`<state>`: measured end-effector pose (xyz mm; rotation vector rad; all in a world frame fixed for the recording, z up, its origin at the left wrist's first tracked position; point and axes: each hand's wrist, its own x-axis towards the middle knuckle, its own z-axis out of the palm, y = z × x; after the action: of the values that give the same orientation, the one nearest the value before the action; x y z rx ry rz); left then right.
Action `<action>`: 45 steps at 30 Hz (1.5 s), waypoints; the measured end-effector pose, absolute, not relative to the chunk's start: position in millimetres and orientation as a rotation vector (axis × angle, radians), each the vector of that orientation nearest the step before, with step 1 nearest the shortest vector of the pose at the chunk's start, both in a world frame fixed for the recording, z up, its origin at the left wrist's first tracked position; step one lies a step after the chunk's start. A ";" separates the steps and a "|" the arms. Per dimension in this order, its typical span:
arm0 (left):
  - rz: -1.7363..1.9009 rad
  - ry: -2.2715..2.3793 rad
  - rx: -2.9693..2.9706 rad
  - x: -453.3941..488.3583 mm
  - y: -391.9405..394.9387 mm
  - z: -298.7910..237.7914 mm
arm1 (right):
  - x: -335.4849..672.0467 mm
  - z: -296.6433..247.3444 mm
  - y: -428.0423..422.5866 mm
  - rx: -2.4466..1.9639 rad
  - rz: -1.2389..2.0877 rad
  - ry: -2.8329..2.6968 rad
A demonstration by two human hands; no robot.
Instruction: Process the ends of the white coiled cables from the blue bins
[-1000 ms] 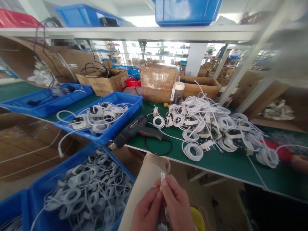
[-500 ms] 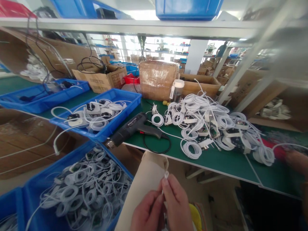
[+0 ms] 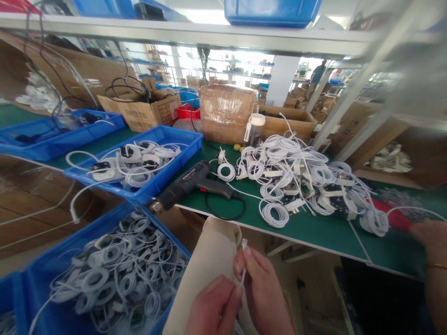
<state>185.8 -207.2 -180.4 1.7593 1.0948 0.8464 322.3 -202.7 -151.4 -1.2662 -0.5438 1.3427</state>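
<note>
Low in front of the bench, my left hand (image 3: 213, 304) pinches a thin white cable (image 3: 243, 275). My right hand (image 3: 260, 284) grips the same cable a little higher, close to its end. A small whitish tip (image 3: 244, 243) sticks up past my right fingertips; its exact form is too small to make out. The rest of the cable drops below my hands and is mostly hidden. Beyond them on the green bench lies a black heat gun (image 3: 193, 184), its nozzle out over the front edge. Coiled white cables with plug housings (image 3: 293, 172) are heaped to its right.
A blue tray (image 3: 190, 144) holds plug housings and cables. Below it, a large blue bin (image 3: 45, 270) contains many coiled cables. A co-worker's hand (image 3: 428, 232) rests at the right edge. A lidded jar (image 3: 256, 130) and cardboard boxes (image 3: 228, 114) line the back, under a shelf (image 3: 195, 35).
My hands have drawn slightly apart along the cable, the right one shifting up and right. More cable shows between them. The co-worker's hand has also moved a little.
</note>
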 end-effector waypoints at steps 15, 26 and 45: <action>0.885 1.088 1.222 182.0 -155.4 -147.8 | 308.0 -176.1 -200.8 -0.244 2.125 0.000; 0.832 1.197 1.256 172.9 -157.2 -159.5 | 302.4 -173.4 -208.8 -1.361 1.530 -0.717; 0.750 1.172 1.187 165.8 -161.0 -157.0 | 301.8 -166.9 -223.1 -1.559 1.135 -1.065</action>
<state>165.8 -161.0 -157.0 1.1869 1.1720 0.7500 301.8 -223.1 -166.9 -1.5588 -1.0655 1.1345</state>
